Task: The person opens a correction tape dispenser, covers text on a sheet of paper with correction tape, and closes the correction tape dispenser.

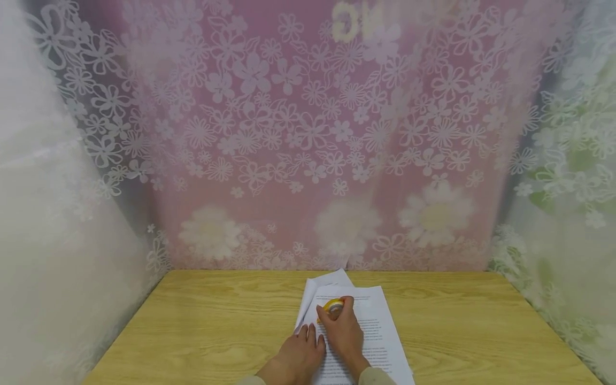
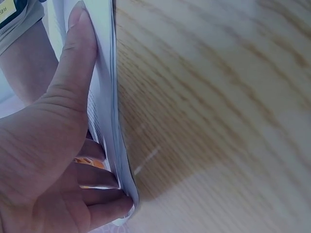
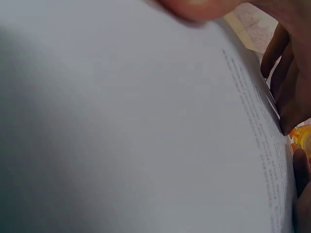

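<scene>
Plainly, I see the right hand (image 1: 344,332) gripping the yellow tape dispenser (image 1: 332,304). Should the unclenched left hand (image 1: 299,353) press lightly, sheets (image 1: 372,326) may skid.

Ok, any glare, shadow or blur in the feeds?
Left wrist: pale sheen on the wood tabletop, soft shadow lower down; right wrist: dark shading at left on the paper, print blurred; head: fairly even light, print too small to read.
</scene>
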`<action>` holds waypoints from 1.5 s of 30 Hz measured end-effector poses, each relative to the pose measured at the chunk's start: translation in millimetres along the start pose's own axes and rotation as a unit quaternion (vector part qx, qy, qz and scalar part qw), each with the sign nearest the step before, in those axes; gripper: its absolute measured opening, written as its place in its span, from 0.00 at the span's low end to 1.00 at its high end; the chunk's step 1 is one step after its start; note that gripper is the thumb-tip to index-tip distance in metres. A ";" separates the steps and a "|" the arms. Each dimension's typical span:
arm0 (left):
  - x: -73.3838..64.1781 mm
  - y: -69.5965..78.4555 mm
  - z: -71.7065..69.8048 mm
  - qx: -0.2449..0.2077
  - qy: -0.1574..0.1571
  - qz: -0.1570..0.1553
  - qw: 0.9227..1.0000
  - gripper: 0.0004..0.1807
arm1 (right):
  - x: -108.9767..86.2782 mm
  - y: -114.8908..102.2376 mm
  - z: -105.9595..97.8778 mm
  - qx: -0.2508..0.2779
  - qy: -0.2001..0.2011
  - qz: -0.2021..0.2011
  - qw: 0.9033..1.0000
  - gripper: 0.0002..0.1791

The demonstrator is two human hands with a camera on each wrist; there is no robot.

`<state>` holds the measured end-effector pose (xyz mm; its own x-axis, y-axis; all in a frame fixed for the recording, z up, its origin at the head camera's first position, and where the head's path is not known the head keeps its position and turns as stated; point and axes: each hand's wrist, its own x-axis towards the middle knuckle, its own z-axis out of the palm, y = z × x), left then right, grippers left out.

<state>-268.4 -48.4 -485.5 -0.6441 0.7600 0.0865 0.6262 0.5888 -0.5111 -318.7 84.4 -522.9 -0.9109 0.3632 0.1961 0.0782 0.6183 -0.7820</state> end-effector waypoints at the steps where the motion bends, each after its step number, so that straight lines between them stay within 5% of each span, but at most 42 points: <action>1: -0.5 0.0 0.1 0.003 0.004 -0.001 1.000 0.23 | 0.2 -0.4 0.2 0.000 -0.002 0.000 1.000 0.36; 18: -0.9 -2.2 -2.1 -0.033 -0.045 0.001 0.998 0.28 | 0.1 -3.8 -4.6 0.011 -0.005 -0.004 1.000 0.36; 35: -2.0 -2.7 4.1 -0.035 -0.037 0.007 0.999 0.26 | 2.5 5.9 -5.4 0.082 0.015 -0.031 0.996 0.32; 45: -2.0 -3.7 4.5 -0.038 -0.040 0.012 0.998 0.27 | 3.0 2.3 -11.2 0.044 0.006 -0.048 0.998 0.32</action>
<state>-271.4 -53.4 -487.5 -0.6594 0.7518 0.0037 0.6720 0.5916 -0.4454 -316.8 94.7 -517.5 -0.9077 0.3133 0.2790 -0.0453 0.5879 -0.8076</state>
